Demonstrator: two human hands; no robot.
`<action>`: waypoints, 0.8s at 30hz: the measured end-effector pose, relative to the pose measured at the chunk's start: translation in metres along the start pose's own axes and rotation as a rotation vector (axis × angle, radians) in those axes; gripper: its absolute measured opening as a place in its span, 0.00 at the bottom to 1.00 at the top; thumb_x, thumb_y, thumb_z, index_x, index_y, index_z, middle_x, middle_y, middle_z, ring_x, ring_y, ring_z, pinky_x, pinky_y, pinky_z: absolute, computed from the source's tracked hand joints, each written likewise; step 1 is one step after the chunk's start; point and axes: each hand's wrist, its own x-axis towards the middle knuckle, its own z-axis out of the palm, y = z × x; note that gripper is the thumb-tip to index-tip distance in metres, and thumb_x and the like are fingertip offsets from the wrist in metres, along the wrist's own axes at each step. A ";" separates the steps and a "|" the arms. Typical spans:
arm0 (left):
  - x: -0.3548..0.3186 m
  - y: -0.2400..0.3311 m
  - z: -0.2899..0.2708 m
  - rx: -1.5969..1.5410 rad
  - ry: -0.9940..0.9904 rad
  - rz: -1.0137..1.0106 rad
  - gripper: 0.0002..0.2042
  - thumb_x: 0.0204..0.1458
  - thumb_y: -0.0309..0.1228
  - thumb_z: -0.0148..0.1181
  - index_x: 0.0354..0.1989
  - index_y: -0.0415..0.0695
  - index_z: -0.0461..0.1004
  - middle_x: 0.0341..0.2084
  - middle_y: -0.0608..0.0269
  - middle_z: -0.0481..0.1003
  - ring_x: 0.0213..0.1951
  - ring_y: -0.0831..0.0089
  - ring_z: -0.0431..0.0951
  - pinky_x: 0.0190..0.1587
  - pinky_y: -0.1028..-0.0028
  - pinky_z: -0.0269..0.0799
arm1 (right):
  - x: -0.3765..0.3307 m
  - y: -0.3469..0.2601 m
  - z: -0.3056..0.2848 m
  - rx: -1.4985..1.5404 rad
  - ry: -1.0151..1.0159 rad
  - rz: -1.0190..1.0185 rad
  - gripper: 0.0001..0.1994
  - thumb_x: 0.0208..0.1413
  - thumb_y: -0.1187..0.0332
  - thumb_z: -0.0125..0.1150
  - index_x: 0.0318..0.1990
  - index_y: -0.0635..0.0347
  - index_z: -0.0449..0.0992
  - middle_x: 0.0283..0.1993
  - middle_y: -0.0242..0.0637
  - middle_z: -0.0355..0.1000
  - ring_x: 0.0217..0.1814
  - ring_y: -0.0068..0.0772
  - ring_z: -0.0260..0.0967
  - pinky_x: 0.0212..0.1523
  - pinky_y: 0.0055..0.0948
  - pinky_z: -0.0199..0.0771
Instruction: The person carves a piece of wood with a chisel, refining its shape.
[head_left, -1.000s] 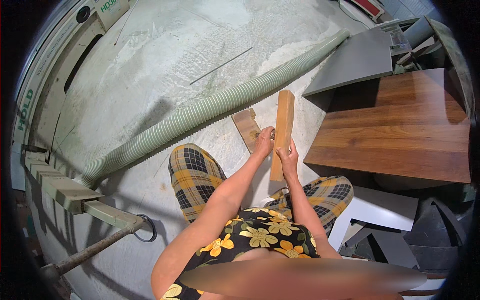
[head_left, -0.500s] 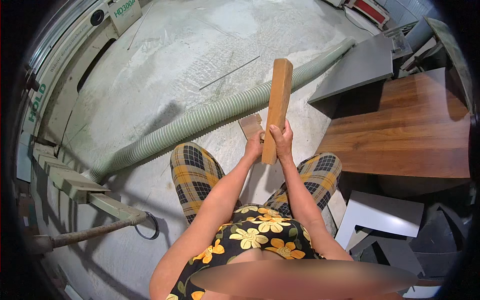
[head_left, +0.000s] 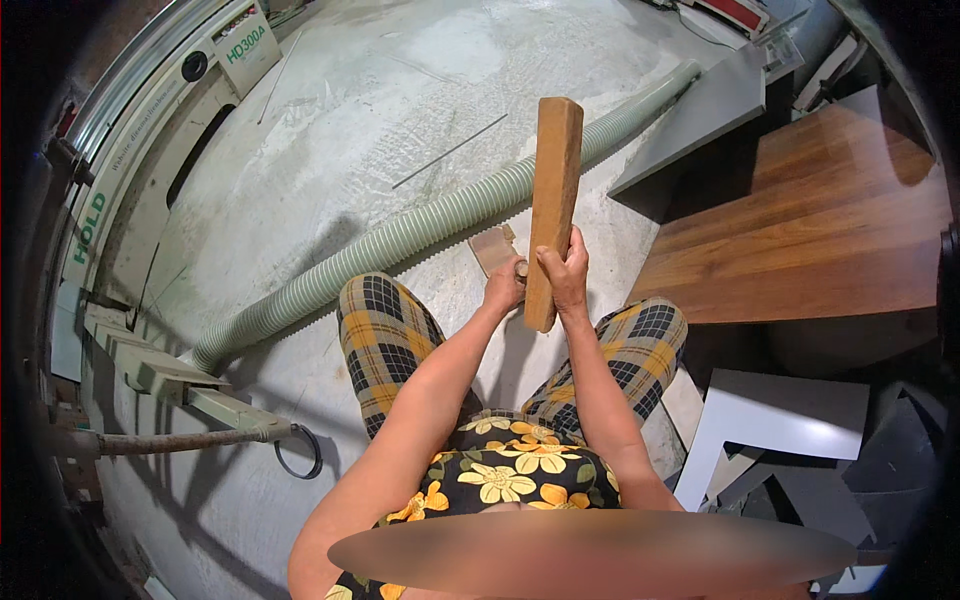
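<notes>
A long, narrow wooden plank stands nearly upright in front of me. My right hand grips it near its lower end. My left hand is closed beside the plank's lower part, touching it, and seems to hold a small object I cannot make out. A short, flat wooden piece lies on the dusty concrete floor just beyond my left hand. My legs in checked yellow and black trousers are below.
A ribbed green hose runs diagonally across the floor. A brown wooden panel and grey boards lie to the right, white and grey offcuts at lower right. A machine with metal arms stands at left.
The plank came up off the floor and now stands raised and upright in my hands, closer to the camera. The short piece stayed on the floor.
</notes>
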 end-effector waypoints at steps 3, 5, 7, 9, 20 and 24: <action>-0.002 0.004 -0.005 0.039 -0.048 -0.025 0.18 0.46 0.27 0.60 0.48 0.50 0.71 0.38 0.47 0.77 0.44 0.47 0.76 0.45 0.56 0.71 | -0.006 -0.004 -0.001 -0.019 0.054 -0.009 0.20 0.48 0.65 0.62 0.47 0.66 0.67 0.41 0.39 0.71 0.43 0.29 0.69 0.46 0.30 0.70; -0.001 0.006 -0.007 0.076 -0.072 -0.052 0.18 0.46 0.27 0.61 0.48 0.49 0.70 0.38 0.47 0.77 0.44 0.47 0.76 0.45 0.56 0.71 | -0.008 -0.002 -0.004 -0.066 0.087 -0.007 0.20 0.48 0.65 0.62 0.47 0.66 0.67 0.41 0.39 0.71 0.42 0.29 0.69 0.46 0.30 0.70; 0.006 0.012 -0.007 0.090 -0.050 -0.074 0.18 0.46 0.27 0.61 0.47 0.49 0.70 0.38 0.47 0.77 0.43 0.48 0.76 0.44 0.56 0.71 | -0.005 0.003 -0.008 -0.008 0.125 0.024 0.21 0.48 0.64 0.63 0.46 0.66 0.67 0.41 0.39 0.71 0.42 0.29 0.68 0.45 0.30 0.70; 0.011 0.016 -0.007 0.104 -0.060 -0.063 0.18 0.46 0.27 0.61 0.47 0.49 0.70 0.38 0.47 0.77 0.43 0.48 0.76 0.44 0.56 0.71 | -0.005 0.008 -0.012 0.002 0.126 0.045 0.21 0.48 0.64 0.63 0.47 0.66 0.67 0.41 0.39 0.71 0.42 0.29 0.68 0.45 0.30 0.70; 0.028 -0.010 0.008 0.095 -0.059 0.084 0.17 0.45 0.25 0.59 0.46 0.48 0.69 0.36 0.46 0.76 0.42 0.46 0.76 0.44 0.54 0.71 | -0.017 0.015 -0.026 -0.121 0.133 0.058 0.22 0.47 0.63 0.63 0.48 0.66 0.69 0.40 0.39 0.72 0.40 0.29 0.69 0.44 0.30 0.71; 0.032 -0.001 0.009 0.050 -0.091 0.024 0.16 0.45 0.26 0.59 0.45 0.47 0.69 0.37 0.45 0.76 0.43 0.46 0.75 0.44 0.54 0.70 | -0.024 0.025 -0.036 -0.220 0.114 0.070 0.23 0.49 0.62 0.62 0.50 0.66 0.69 0.40 0.36 0.72 0.39 0.23 0.68 0.42 0.26 0.70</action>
